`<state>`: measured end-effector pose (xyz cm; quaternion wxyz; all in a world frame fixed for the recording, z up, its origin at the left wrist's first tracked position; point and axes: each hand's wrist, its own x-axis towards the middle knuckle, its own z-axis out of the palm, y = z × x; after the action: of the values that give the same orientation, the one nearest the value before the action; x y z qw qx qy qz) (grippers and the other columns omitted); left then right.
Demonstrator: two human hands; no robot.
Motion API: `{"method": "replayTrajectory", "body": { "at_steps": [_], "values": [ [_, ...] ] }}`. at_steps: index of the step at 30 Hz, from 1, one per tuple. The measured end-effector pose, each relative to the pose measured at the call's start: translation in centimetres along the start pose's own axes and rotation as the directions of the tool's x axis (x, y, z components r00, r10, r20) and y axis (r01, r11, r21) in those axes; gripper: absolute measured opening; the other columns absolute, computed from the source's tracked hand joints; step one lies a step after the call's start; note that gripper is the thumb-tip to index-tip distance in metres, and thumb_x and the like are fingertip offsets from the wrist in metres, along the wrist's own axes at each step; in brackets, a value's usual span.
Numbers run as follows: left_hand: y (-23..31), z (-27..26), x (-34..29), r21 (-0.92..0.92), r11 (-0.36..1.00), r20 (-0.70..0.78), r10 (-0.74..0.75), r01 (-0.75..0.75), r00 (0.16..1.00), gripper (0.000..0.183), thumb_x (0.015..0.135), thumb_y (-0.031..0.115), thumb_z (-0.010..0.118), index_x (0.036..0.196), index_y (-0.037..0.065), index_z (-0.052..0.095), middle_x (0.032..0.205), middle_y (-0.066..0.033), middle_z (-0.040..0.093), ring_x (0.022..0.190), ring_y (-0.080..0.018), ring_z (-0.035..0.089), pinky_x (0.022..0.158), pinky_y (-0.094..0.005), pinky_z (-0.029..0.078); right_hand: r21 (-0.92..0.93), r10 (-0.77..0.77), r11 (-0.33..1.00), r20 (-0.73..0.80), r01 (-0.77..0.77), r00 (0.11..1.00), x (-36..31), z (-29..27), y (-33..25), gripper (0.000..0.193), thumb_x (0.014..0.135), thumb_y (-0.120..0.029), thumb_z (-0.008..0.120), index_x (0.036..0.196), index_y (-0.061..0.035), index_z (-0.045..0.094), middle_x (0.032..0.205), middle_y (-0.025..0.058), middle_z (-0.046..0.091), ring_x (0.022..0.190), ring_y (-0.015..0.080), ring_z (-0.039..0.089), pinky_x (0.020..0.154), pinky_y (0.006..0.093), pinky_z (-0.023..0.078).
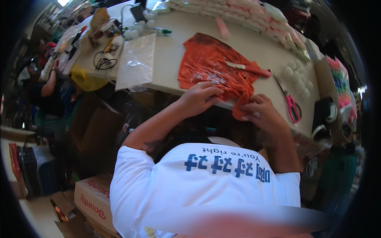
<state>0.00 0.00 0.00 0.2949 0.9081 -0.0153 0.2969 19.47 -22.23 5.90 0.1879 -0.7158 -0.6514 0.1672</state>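
Observation:
A crumpled orange cloth (204, 55) with white flecks lies on the table's front edge, one corner bunched and hanging over. My left hand (200, 97), with a ring, has its fingers curled on the near edge of the cloth. The hanging, bunched corner is pinched between the fingers of my right hand (264, 113), which also wears a ring. On top of the cloth rests a knife (254, 70) with an orange-red handle, its blade pointing left. To the right lie scissors (293, 105) with pink handles, beside several white balls (297, 77).
Plastic-wrapped pink and white packs (254, 18) line the table's back. A pink tube-like item (222, 27) lies before them. At left are a clear plastic bag (136, 59), cables (105, 61) and more white balls (139, 29). A carton (331, 87) stands right; another person (47, 87) sits far left.

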Motion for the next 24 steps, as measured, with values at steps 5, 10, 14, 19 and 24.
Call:
{"method": "replayTrajectory", "body": {
  "at_steps": [5, 10, 14, 19, 24],
  "values": [
    [-5.1, -6.0, 2.2, 0.049, 0.984, -0.187, -0.157, 0.169, 0.970, 0.037, 0.086, 0.030, 0.077, 0.113, 0.007, 0.069, 0.099, -0.0095, 0.069, 0.091, -0.0256, 0.066, 0.080, -0.0381, 0.054, 0.114, -0.007, 0.993, -0.178, 0.028, 0.984, 4.2, -5.0, 3.0, 0.035, 0.082, -0.013, 0.076, 0.116, -0.0071, 0.070, 0.110, 0.0080, 0.065, 0.105, 0.0241, 0.062, 0.089, 0.0352, 0.048],
    [-17.0, -16.0, 5.9, 0.535, 0.627, -0.322, -0.468, 0.566, 0.823, 0.054, 0.087, 0.046, 0.071, 0.124, 0.008, 0.064, 0.121, -0.0187, 0.066, 0.110, -0.0345, 0.064, 0.095, -0.0424, 0.049, 0.108, 0.088, 0.992, -0.160, -0.072, 0.983, 10.6, -6.8, 7.0, 0.033, 0.085, -0.015, 0.074, 0.117, -0.0064, 0.069, 0.112, 0.0083, 0.066, 0.106, 0.0210, 0.062, 0.090, 0.0339, 0.048],
    [-24.1, -19.7, 7.9, 0.472, 0.450, -0.433, -0.630, 0.758, 0.644, 0.057, 0.087, 0.046, 0.070, 0.129, 0.008, 0.060, 0.126, -0.0213, 0.063, 0.118, -0.0357, 0.060, 0.100, -0.0425, 0.047, 0.074, 0.009, 0.997, -0.384, 0.022, 0.923, 13.5, -3.5, 10.0, 0.027, 0.086, -0.012, 0.073, 0.111, -0.0019, 0.068, 0.109, 0.0105, 0.066, 0.102, 0.0241, 0.064, 0.090, 0.0331, 0.048],
    [-29.8, -19.4, 11.3, 0.562, 0.396, -0.435, -0.605, 0.726, 0.667, 0.057, 0.086, 0.043, 0.072, 0.130, 0.008, 0.060, 0.128, -0.0199, 0.063, 0.118, -0.0374, 0.060, 0.102, -0.0431, 0.047, 0.229, 0.069, 0.973, -0.346, 0.013, 0.936, 13.3, -2.9, 10.7, 0.021, 0.083, -0.013, 0.076, 0.098, -0.0004, 0.070, 0.097, 0.0112, 0.065, 0.088, 0.0270, 0.064, 0.081, 0.0359, 0.051],
    [-31.9, -18.0, 13.2, 0.672, 0.219, -0.396, -0.701, 0.708, 0.593, 0.055, 0.082, 0.036, 0.078, 0.127, 0.008, 0.062, 0.120, -0.0200, 0.067, 0.113, -0.0376, 0.063, 0.097, -0.0437, 0.051, 0.206, 0.130, 0.972, -0.085, -0.110, 0.988, 11.8, -4.0, 9.0, 0.027, 0.078, -0.014, 0.079, 0.102, -0.0043, 0.070, 0.099, 0.0100, 0.063, 0.094, 0.0264, 0.060, 0.084, 0.0360, 0.050]
  ]
}}
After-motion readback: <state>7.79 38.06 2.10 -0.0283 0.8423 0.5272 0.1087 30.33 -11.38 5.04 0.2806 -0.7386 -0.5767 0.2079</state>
